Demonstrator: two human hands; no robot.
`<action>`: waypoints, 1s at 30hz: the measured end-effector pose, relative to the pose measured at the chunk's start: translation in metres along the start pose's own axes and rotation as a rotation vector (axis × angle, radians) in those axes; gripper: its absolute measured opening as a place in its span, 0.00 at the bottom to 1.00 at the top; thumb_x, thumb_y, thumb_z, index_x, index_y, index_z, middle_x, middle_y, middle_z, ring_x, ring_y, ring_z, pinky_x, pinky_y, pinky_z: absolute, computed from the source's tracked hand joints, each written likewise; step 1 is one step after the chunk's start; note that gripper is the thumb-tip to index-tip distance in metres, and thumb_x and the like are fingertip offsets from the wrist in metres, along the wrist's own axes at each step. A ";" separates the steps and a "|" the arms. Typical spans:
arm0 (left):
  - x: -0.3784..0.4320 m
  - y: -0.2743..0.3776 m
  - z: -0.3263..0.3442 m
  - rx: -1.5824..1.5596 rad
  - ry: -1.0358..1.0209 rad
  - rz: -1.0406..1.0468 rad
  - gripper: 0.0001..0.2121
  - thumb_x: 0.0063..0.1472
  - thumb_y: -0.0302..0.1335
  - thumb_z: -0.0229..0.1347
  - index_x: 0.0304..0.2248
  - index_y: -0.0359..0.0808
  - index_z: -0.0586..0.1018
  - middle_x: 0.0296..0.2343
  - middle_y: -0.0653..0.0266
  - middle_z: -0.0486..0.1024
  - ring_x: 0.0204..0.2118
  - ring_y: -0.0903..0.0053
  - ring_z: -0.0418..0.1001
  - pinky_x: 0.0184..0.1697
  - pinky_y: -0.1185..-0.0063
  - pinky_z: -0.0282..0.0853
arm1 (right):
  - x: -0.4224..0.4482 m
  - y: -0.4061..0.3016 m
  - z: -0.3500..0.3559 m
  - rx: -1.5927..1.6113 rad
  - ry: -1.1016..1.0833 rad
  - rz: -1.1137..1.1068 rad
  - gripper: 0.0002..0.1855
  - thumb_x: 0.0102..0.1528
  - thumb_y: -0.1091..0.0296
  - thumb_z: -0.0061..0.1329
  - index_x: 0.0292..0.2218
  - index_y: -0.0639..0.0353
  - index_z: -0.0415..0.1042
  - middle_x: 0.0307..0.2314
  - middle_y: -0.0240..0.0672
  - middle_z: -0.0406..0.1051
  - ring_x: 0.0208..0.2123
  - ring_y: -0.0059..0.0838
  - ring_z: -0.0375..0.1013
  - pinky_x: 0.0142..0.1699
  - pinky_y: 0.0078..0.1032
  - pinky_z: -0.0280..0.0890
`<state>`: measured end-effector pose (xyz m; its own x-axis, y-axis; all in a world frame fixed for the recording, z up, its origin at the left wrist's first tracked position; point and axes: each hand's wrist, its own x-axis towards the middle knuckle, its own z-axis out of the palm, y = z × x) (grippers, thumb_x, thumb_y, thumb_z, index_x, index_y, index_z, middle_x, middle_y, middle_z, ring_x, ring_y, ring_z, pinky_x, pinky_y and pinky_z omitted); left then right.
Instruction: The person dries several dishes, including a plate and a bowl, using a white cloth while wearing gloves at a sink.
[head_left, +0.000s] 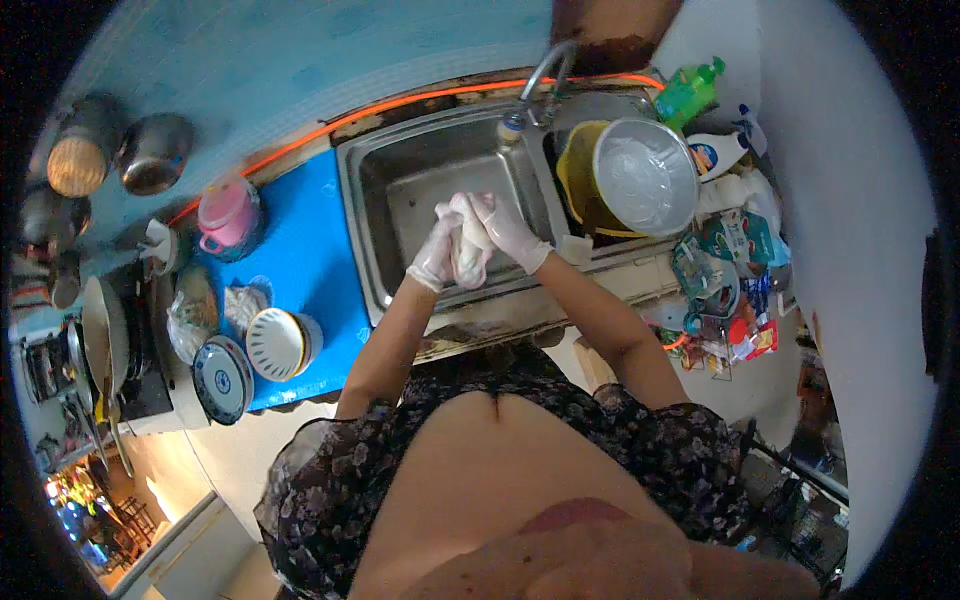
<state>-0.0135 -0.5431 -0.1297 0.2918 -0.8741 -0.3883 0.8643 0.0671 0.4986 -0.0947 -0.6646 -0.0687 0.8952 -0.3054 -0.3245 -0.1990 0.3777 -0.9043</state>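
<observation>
Over the near part of the stainless steel sink (424, 187), my left hand (436, 255) and my right hand (514, 229), both in thin whitish gloves, squeeze a bunched white cloth (472, 251) between them. Part of the cloth hangs below the fingers, and the fingers hide the rest. A curved metal faucet (534, 79) with a spray head (511, 129) stands at the sink's back right. No running water can be made out.
A metal basin (598, 176) leans in a yellow basin (574, 150) to the right. Behind are a green pump bottle (686, 94) and a white bottle (716, 154). On the blue counter cover (296, 217) stand stacked bowls (281, 345), plates (223, 381) and a pink lidded container (226, 210).
</observation>
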 end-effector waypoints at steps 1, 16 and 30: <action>0.021 -0.006 0.016 -0.050 -0.007 -0.018 0.15 0.54 0.31 0.43 0.41 0.35 0.66 0.33 0.62 0.70 0.33 0.74 0.69 0.37 0.78 0.66 | -0.010 -0.015 -0.015 -0.402 0.116 -0.028 0.20 0.51 0.65 0.43 0.41 0.70 0.60 0.38 0.41 0.64 0.40 0.23 0.63 0.46 0.20 0.56; 0.144 0.010 0.039 -0.127 0.183 0.064 0.04 0.57 0.24 0.42 0.27 0.33 0.64 0.25 0.68 0.64 0.27 0.81 0.64 0.33 0.82 0.61 | 0.122 -0.005 -0.148 -1.010 0.582 -0.278 0.38 0.45 0.58 0.43 0.50 0.74 0.46 0.47 0.57 0.52 0.50 0.46 0.52 0.54 0.27 0.48; 0.105 0.026 0.019 0.570 0.266 0.262 0.13 0.52 0.25 0.48 0.38 0.30 0.68 0.32 0.55 0.70 0.30 0.71 0.71 0.31 0.80 0.69 | 0.096 0.043 -0.130 0.169 0.263 -0.091 0.11 0.50 0.71 0.43 0.36 0.66 0.64 0.29 0.34 0.67 0.30 0.23 0.67 0.35 0.21 0.63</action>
<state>0.0313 -0.6427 -0.1428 0.6163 -0.7104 -0.3399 0.4215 -0.0670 0.9043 -0.0693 -0.7912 -0.1746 0.7680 -0.5522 -0.3245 -0.0340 0.4709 -0.8815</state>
